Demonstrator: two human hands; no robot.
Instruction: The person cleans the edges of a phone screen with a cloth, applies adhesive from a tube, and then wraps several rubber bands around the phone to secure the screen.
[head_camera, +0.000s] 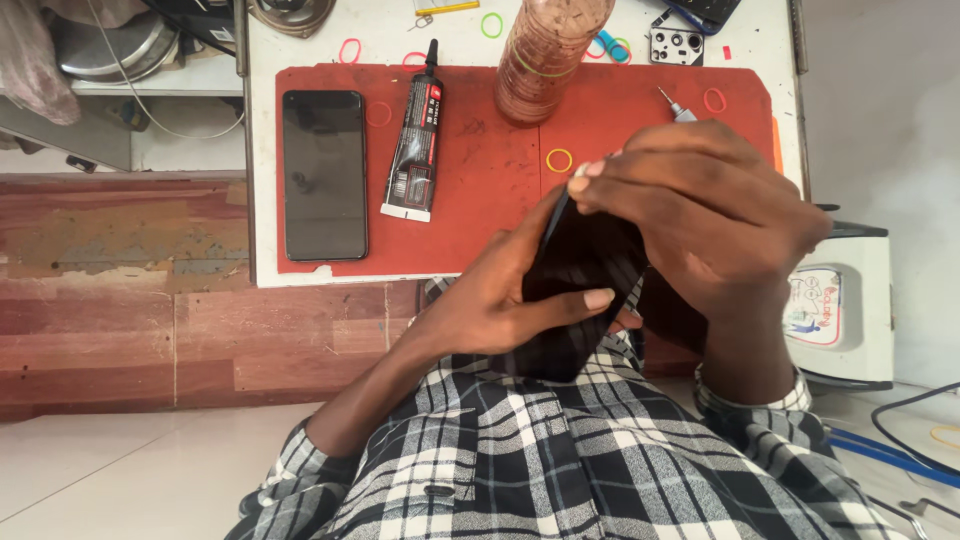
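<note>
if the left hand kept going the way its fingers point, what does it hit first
The left hand points rightward, wrapped round the dark phone. Straight on, it would probably first meet the right hand, which pinches the phone's top edge, though depth between them is unclear.

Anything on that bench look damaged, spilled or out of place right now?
Nothing looks spilled or broken. Rubber bands lie scattered loose over the red mat and the white table. The glue tube lies slightly askew beside the spare phone. The left hand and right hand hold a dark phone.
</note>
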